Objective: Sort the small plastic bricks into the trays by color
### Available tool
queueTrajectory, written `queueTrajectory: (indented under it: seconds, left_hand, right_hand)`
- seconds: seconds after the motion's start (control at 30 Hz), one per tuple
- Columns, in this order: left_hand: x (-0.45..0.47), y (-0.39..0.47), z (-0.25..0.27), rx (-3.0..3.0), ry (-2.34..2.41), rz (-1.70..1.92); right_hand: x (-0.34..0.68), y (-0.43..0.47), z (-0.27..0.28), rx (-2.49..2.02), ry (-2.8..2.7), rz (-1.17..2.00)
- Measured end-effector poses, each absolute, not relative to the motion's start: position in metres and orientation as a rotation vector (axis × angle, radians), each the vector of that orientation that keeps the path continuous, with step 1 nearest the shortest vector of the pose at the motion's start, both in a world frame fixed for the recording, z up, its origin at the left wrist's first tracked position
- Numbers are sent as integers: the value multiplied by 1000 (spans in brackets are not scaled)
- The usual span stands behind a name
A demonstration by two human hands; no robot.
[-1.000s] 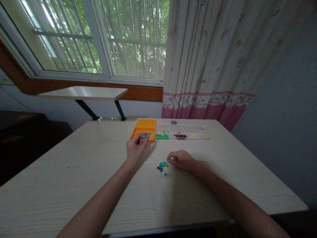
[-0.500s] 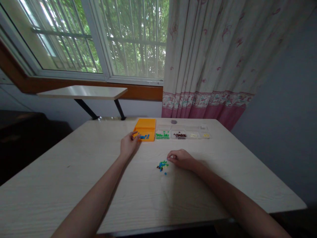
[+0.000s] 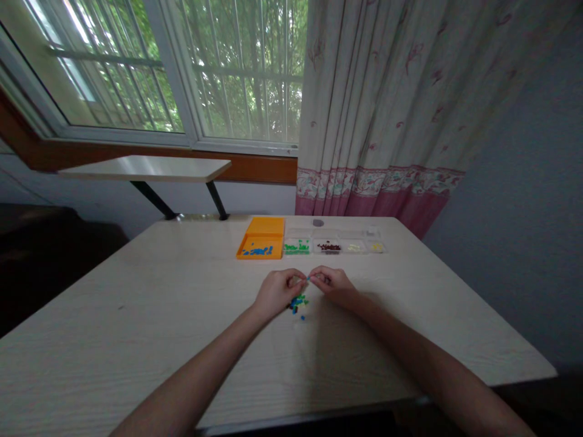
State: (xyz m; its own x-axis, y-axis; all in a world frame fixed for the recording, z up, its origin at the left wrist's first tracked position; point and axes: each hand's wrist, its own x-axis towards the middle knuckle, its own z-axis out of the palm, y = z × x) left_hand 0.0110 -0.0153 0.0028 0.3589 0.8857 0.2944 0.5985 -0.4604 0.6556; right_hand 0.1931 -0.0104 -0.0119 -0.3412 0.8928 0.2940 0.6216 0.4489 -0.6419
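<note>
My left hand (image 3: 279,290) and my right hand (image 3: 336,286) meet above the table, fingertips pinched and nearly touching. Between the fingertips shows a small blue piece (image 3: 308,278), too tiny to make out its exact kind. Just below the hands lies a little pile of blue, green, brown and pale pieces (image 3: 297,303), partly covered by my left hand. One loose blue piece (image 3: 303,318) lies nearer to me. Behind my left hand stands an orange box (image 3: 265,227), its lid open, with blue pieces (image 3: 257,249) inside.
Right of the orange box sit clear trays holding green pieces (image 3: 297,246), dark brown pieces (image 3: 328,246), pale pieces (image 3: 353,247) and yellow pieces (image 3: 376,247). A raised shelf (image 3: 150,168) on black legs stands at the back left. A curtain (image 3: 364,121) hangs behind the table (image 3: 136,340).
My left hand has come from the orange box to the right and toward me, up against my right hand. A blue piece now shows between their fingertips. My right hand has risen slightly.
</note>
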Motion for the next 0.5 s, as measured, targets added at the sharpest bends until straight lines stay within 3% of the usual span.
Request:
queueTrajectory:
  seconds: [0.5]
  left_hand:
    - [10, -15, 7, 2174, 1279, 975]
  right_hand:
    - [190, -14, -7, -1267, -2080, 490]
